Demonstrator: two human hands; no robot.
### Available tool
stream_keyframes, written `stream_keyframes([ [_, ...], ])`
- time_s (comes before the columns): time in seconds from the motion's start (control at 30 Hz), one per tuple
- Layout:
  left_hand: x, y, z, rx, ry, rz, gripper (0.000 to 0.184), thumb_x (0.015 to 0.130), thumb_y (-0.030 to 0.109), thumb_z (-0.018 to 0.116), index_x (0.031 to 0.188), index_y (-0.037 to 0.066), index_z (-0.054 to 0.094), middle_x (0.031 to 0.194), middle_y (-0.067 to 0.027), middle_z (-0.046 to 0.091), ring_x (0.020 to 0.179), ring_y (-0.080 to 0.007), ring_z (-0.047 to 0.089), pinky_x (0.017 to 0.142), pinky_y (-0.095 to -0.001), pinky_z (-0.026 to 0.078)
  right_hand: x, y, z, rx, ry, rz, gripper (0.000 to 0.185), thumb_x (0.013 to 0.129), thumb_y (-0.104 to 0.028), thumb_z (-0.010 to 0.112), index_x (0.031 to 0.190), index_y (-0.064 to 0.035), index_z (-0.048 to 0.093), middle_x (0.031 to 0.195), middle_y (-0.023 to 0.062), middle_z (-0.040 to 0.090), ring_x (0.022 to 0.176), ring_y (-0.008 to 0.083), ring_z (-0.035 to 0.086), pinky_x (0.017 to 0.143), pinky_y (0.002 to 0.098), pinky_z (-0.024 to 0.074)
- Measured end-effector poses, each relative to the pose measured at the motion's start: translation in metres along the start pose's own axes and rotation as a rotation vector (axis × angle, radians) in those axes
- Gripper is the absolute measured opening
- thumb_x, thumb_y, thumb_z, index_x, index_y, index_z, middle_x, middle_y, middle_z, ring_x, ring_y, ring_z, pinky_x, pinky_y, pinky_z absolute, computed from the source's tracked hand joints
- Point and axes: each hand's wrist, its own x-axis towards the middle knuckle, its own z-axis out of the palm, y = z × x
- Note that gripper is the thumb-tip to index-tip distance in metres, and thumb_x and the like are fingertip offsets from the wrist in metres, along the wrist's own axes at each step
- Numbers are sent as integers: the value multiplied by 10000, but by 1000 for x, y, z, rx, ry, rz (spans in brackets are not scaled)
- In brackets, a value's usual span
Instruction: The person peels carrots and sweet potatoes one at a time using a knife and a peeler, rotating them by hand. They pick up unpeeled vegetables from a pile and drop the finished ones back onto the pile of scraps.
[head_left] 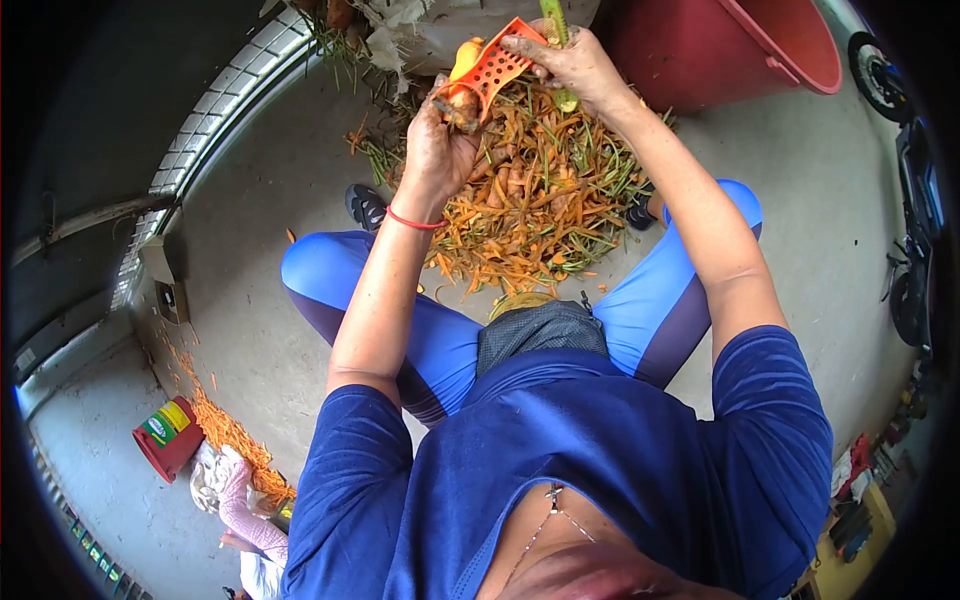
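My left hand (438, 150) is closed around a carrot (466, 58), whose upper part looks bright and peeled while its lower end is brown and rough. My right hand (582, 72) grips an orange plastic peeler (497, 70) with rows of holes, lying against the carrot. Behind my right fingers a green strip-like thing (554, 16) sticks up; whether the hand holds it I cannot tell. Under both hands lies a heap of orange peelings and green stalks (540, 220), with several unpeeled carrots (515, 180) among them.
A large red tub (685, 60) stands at the far right of the heap. Pale sacking (440, 45) is behind it. At the lower left are a red bucket (168, 438), an orange pile (235, 440) and another person's pink sleeve (245, 505). Motorcycles (908, 190) line the right side.
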Motion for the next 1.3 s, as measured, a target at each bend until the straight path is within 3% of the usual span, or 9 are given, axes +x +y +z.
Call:
stream_keyframes([
  [0.1,9,1,-29,8,-232,-107,317,1022,277,427,1212,31,492,1084,-91,608,913,-190,623,783,-311,542,35,31,-47,-28,224,-113,322,798,-396,774,818,-102,646,639,-57,564,540,18,509,494,169,400],
  [0.23,-3,9,-8,38,-122,-52,341,1008,283,472,1194,-3,494,1016,-106,590,851,-199,597,785,-309,532,40,0,-85,86,473,-179,278,841,-318,745,760,-113,575,586,-45,505,476,35,435,422,191,336],
  [0.33,0,10,-8,87,-60,0,362,1014,309,453,1217,12,498,1113,-109,593,934,-201,614,820,-322,531,21,15,-45,3,235,-71,351,783,-413,782,829,-97,636,646,-53,576,547,17,532,495,165,423],
  [0.5,0,-3,0,138,104,34,333,1016,263,442,1240,20,485,1199,-117,584,1013,-214,619,881,-364,533,-2,4,6,115,-52,-30,335,810,-393,766,945,-98,681,626,-84,494,525,-5,431,474,170,348],
  [0.83,-1,2,1,119,-106,-20,398,1023,331,425,1236,-3,461,988,-93,570,842,-176,579,740,-312,518,39,-5,-72,36,428,-150,283,867,-297,717,748,-99,555,575,-36,484,412,52,389,371,206,295],
  [0.97,11,9,-11,7,-126,-15,403,1034,344,383,1227,-2,455,998,-94,565,856,-178,584,733,-313,526,17,5,-27,-57,178,-39,352,807,-384,770,948,-74,681,626,-75,518,537,-2,463,476,175,378],
  [1.07,18,6,-32,-164,-307,-34,354,1042,259,354,1270,11,464,1090,-114,592,961,-205,600,854,-359,533,-2,3,1,47,1,-73,285,854,-329,733,992,-83,690,619,-78,501,541,-1,442,487,176,358],
  [1.17,3,2,-2,111,39,35,322,1036,228,372,1267,31,481,1160,-109,597,1021,-206,609,899,-386,535,-3,4,3,40,-51,-23,257,867,-308,722,997,-88,698,618,-76,496,543,0,431,492,181,351],
  [1.3,2,2,-4,151,31,11,326,1028,228,405,1266,20,483,1190,-122,589,1032,-225,605,905,-381,530,-6,2,6,-24,11,-53,274,852,-339,734,966,-92,701,609,-73,488,540,4,437,490,189,362],
])
